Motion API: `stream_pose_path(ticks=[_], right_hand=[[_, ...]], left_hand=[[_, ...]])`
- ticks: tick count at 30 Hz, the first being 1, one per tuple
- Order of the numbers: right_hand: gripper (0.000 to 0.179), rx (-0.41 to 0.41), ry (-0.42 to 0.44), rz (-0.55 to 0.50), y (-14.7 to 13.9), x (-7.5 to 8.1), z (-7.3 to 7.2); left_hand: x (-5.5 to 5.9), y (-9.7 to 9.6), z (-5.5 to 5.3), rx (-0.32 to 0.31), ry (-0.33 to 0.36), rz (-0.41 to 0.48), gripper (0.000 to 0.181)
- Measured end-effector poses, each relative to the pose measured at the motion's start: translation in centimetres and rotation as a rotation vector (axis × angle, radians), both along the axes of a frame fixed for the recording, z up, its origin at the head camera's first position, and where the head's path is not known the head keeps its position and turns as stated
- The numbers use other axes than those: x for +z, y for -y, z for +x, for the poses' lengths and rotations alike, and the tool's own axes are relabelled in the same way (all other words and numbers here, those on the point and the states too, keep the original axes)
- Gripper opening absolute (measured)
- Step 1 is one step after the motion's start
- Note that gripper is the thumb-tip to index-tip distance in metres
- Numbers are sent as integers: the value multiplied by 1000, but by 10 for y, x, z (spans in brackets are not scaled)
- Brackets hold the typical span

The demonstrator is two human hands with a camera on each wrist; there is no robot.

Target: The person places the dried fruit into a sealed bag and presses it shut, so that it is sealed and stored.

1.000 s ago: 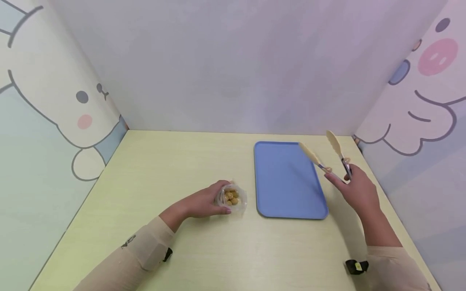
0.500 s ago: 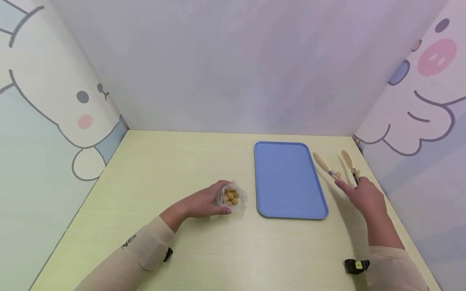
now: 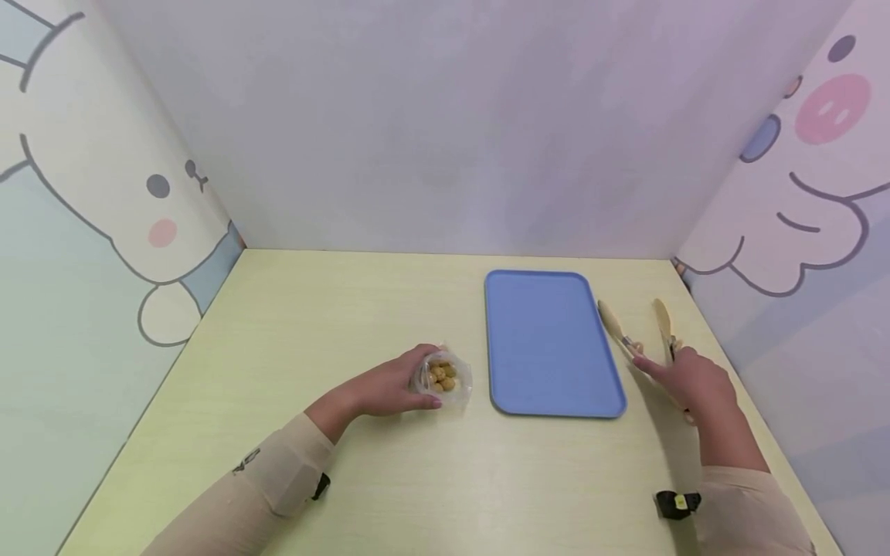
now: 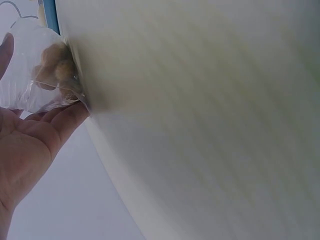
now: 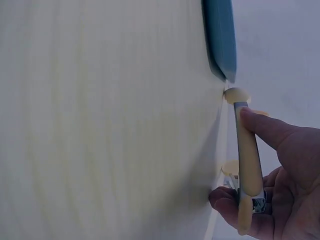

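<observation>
In the head view my left hand (image 3: 398, 384) holds a clear plastic bag (image 3: 462, 382) upright on the table, thumb on the near side and fingers on the far side. Through its open mouth show several light-brown round lumps (image 3: 443, 376). The left wrist view has the bag (image 4: 22, 65) standing between thumb and fingers, the lumps low inside it. To the right of the blue tray, my right hand (image 3: 698, 384) grips tongs (image 3: 610, 320) with beige tips. Their two arms are spread and point away from me, close over the table. From the right wrist, the thumb lies along one beige-covered arm (image 5: 248, 150).
The blue tray (image 3: 552, 347) lies flat right of centre, between the bag and the tongs, with nothing on it. Its edge (image 5: 222, 40) rises near the tong tips in the right wrist view. Walls with cartoon animals (image 3: 813, 201) enclose the pale table (image 3: 334, 309) on three sides.
My right hand has carried the tongs rightward and down, from over the tray's far right corner to beside the tray, low at the table. The left hand and bag have stayed put.
</observation>
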State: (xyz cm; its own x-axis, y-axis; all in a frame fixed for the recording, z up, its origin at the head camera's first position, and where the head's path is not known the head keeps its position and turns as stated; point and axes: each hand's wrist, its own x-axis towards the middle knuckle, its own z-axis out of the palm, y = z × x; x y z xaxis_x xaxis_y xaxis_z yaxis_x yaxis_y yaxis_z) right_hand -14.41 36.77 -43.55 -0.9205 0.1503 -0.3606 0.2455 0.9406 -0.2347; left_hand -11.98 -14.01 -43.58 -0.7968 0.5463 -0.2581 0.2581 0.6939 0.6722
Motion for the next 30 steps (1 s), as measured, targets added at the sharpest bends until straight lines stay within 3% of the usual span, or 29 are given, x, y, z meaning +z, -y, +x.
stream_pose_path(ticks=[8,19,26,30], right_hand=[[82,2,79,-11,4,-3,2],[79,-7,99,-64,5,-4,4],[81,30,114,-32,4,11,8],[98,62,35,30,2,30,10]], left_hand=[[1,0,1,4,5,2,93],[0,0,1,5,-5,11,93],[1,0,0,-1,-11,22,89],[0,1,0,-1,-7,44,86]])
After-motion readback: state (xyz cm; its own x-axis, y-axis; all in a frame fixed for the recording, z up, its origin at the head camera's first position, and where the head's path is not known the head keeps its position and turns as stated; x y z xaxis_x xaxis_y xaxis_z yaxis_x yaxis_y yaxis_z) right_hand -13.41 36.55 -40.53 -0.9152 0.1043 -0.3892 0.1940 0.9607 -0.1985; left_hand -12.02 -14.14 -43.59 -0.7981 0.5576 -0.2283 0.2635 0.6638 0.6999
